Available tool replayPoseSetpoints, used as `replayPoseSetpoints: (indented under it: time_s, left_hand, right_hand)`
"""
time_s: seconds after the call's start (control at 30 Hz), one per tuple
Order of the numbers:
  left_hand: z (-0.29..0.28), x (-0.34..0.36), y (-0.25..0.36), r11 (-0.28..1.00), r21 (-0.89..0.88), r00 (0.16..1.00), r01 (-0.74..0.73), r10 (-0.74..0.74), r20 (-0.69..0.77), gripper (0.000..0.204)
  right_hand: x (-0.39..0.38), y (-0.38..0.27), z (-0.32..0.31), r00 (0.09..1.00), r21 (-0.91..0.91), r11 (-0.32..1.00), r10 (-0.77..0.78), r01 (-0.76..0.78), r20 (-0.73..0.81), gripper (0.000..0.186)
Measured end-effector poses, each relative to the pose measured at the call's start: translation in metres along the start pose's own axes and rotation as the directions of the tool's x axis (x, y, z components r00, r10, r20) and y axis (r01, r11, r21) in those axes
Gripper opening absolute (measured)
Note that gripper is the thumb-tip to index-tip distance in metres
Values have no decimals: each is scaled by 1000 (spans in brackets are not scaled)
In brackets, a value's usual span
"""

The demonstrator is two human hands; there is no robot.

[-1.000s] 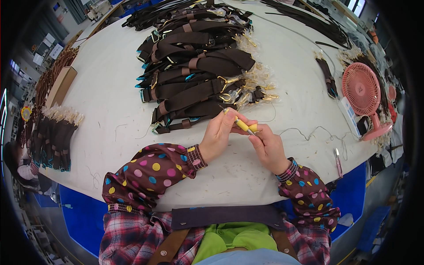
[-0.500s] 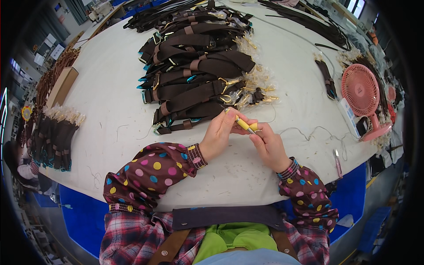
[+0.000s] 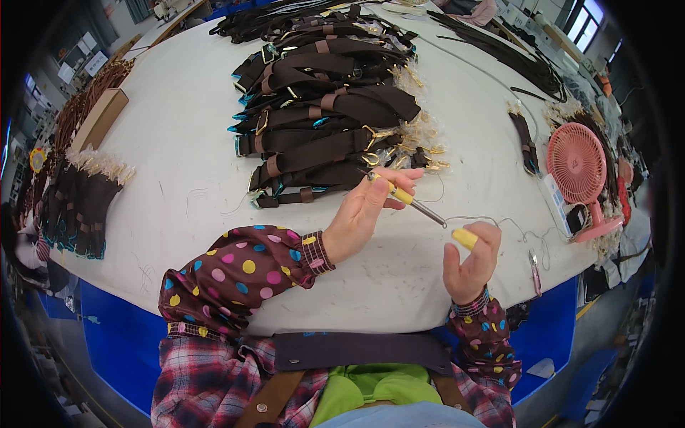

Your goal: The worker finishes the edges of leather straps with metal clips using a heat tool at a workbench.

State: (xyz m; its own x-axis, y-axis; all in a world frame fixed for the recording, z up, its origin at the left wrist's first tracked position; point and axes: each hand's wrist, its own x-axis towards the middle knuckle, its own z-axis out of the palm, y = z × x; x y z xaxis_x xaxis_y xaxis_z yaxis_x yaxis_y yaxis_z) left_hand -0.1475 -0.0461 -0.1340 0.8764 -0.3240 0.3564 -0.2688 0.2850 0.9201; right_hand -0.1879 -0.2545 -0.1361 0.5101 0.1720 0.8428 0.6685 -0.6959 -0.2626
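Observation:
My left hand (image 3: 358, 225) grips a slim tool (image 3: 402, 194) with a yellow handle and a long steel shaft pointing down to the right. My right hand (image 3: 472, 265) is open, thumb and fingers apart, just below the shaft's free end; a yellow finger cover (image 3: 464, 238) sits on one finger. Beyond both hands lies a large pile of dark brown straps (image 3: 321, 150) with gold and silver hardware, clear wrappings and turquoise bits. Pink-handled snips (image 3: 536, 274) lie right of my right hand, and a thin grey thread (image 3: 485, 218) runs across the white table (image 3: 185, 143).
Left stand a strap bundle (image 3: 78, 214) and a long cardboard box (image 3: 100, 118). Right are a pink fan (image 3: 576, 164), a white flat device (image 3: 555, 205), a small strap bundle (image 3: 526, 143) and long black strips (image 3: 499, 50). Blue bins (image 3: 121, 328) sit below the table's edge.
My right hand has let go of the tool and moved right and down, exposing the steel shaft. My left hand still holds the tool. The view has shifted slightly.

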Motion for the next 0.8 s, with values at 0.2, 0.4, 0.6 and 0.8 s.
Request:
replayPoseSetpoints:
  time_s: [0.2,0.4,0.6,0.8]
  left_hand:
    - [22,-8,9,999,46,993,-22,17,115,54]
    - [25,-8,14,979,-153,977,134,-104,189,60]
    - [22,-6,15,968,-187,964,168,-121,238,61]
    - [-24,1,23,683,693,960,-231,46,275,40]
  right_hand:
    - [-9,-16,15,709,496,533,339,-686,618,50]
    - [23,-24,42,847,769,381,368,-514,383,42]
    - [36,-31,45,854,845,267,392,-463,343,28]
    - [45,-9,32,699,888,-12,611,-461,371,22]
